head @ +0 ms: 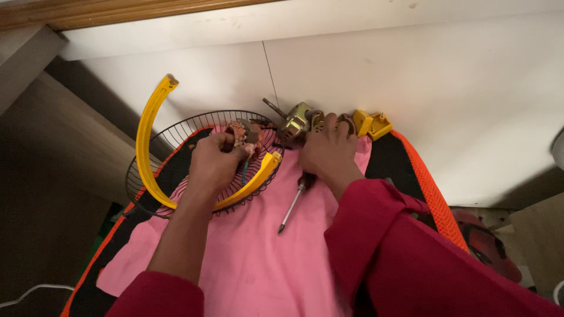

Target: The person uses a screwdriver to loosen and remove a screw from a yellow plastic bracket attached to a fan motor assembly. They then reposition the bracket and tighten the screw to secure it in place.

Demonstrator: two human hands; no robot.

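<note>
**Two hands on fan motor parts over a pink cloth**

Over the pink cloth [258, 258], spread on the person's lap against a white wall panel [458, 105], both hands work close together at the far edge. The left hand [214, 161] has its fingers curled around a small copper-wound motor part [245, 136], holding it just above the black wire fan guard [176, 147]. The right hand [329, 149] lies just to the right, fingers pressed down over the metal motor body [296, 120], whose thin shaft [272, 108] points up and to the left, toward the wall.

The wound part sits just left of the motor body, nearly touching it; the motor's long axis runs along that shaft, slanting toward the left hand. The left hand is the nearer one to the wound part, the right to the motor.

Under the right palm a screwdriver [294, 205] lies on the cloth, its handle hidden beneath the hand, its tip aimed down and left. A curved yellow rim piece [147, 135] arcs around the guard, crossing below the left hand. A yellow plastic bracket [370, 123] lies just right of the right hand's fingertips. An orange-edged black mesh garment [435, 194] shows at both sides of the cloth.
</note>
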